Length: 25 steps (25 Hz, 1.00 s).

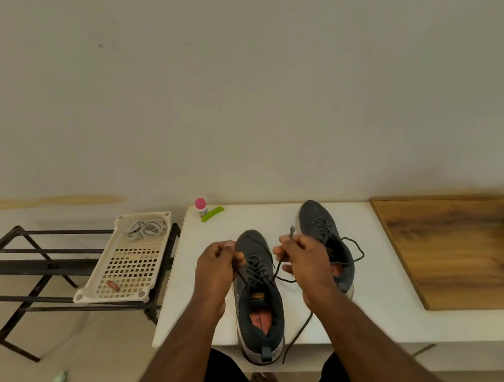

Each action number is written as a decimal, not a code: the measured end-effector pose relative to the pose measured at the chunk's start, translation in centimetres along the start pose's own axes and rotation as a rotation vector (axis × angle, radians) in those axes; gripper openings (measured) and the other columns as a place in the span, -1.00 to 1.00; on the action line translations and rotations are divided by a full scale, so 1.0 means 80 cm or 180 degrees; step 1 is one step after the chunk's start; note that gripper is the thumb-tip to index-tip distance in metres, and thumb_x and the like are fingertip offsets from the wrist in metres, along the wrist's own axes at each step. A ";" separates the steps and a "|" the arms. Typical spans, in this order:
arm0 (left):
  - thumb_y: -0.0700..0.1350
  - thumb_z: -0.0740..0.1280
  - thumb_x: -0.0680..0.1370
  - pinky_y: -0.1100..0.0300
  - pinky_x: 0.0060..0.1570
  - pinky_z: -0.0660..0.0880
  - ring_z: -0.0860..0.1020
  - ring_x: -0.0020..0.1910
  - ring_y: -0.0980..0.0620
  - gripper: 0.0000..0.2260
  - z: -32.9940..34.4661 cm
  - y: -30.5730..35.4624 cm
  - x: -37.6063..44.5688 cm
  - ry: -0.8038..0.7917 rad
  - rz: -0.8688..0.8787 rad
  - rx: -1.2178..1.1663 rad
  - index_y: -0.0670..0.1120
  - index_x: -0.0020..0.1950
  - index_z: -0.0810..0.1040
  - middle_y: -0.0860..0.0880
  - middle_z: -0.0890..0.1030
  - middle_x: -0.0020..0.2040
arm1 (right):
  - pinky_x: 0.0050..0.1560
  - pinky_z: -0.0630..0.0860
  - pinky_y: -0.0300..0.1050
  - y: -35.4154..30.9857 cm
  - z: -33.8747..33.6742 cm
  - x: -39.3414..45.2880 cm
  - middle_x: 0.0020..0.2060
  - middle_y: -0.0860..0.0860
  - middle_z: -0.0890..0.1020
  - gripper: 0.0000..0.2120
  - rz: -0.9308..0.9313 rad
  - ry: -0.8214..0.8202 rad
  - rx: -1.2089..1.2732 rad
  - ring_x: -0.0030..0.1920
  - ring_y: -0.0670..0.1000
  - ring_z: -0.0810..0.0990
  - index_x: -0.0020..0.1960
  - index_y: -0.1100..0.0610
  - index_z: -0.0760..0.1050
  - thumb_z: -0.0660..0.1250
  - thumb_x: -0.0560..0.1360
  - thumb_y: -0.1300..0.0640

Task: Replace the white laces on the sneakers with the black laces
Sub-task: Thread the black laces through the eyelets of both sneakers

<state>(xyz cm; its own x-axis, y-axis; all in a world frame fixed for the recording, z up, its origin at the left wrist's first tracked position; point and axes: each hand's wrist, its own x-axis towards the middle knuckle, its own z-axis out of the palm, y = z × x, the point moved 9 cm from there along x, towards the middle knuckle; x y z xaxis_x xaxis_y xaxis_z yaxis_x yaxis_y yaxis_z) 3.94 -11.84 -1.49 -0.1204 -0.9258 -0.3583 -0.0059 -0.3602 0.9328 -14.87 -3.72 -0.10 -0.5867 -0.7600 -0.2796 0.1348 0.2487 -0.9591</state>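
Left hand [218,264] fingers curled, pinching one end of the thin black lace [254,270]; right hand [302,255] fingers pinching the other end. Lace runs through the near dark grey mesh sneaker [257,299] on the white desk [379,286]; second laced grey sneaker [323,233] far right. Coiled white laces [146,228] lie in the cream perforated plastic tray [128,266], left.

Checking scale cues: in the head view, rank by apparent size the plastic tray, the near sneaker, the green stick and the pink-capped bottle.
1. Plastic tray
2. Near sneaker, though nearness enlarges it
3. Green stick and pink-capped bottle: alike, not ranked
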 end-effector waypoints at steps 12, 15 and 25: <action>-0.19 0.31 0.62 0.08 0.06 0.60 0.69 -0.07 0.02 -0.74 0.020 0.161 -0.031 -0.0425 0.1149 -0.0044 0.02 0.29 0.47 -0.02 0.72 -0.08 | 0.08 0.63 0.14 -0.170 0.024 -0.013 -0.23 -0.07 0.69 -0.81 -0.1389 0.0052 -0.0410 -0.09 -0.01 0.66 -0.20 -0.19 0.60 0.38 0.58 0.01; -0.18 0.31 0.63 0.05 0.06 0.61 0.67 -0.11 0.05 -0.82 0.029 0.181 -0.035 -0.0458 0.1188 -0.0089 -0.07 0.21 0.59 -0.04 0.71 -0.12 | 0.15 0.61 0.08 -0.175 0.026 -0.016 -0.11 -0.17 0.70 -0.92 -0.1350 0.0161 -0.0237 0.00 -0.09 0.65 0.01 -0.08 0.68 0.42 0.55 0.04; -0.03 0.28 0.64 -0.07 0.02 0.64 0.60 0.08 0.04 -0.83 0.073 0.210 -0.041 -0.0677 0.0903 0.0321 0.02 0.08 0.67 -0.01 0.66 0.05 | -0.06 0.57 -0.23 -0.187 0.035 -0.020 -0.19 -0.13 0.71 -0.95 -0.1496 0.0270 -0.0242 -0.13 -0.19 0.67 -0.05 -0.04 0.63 0.43 0.54 0.11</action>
<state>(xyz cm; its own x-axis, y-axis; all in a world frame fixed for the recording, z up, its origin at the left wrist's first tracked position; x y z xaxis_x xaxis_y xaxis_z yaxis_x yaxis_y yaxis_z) -1.54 -14.17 15.61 -0.3351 -0.9389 -0.0788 -0.0392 -0.0697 0.9968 -13.71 -7.88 14.59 -0.6335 -0.7498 0.1908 -0.2173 -0.0643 -0.9740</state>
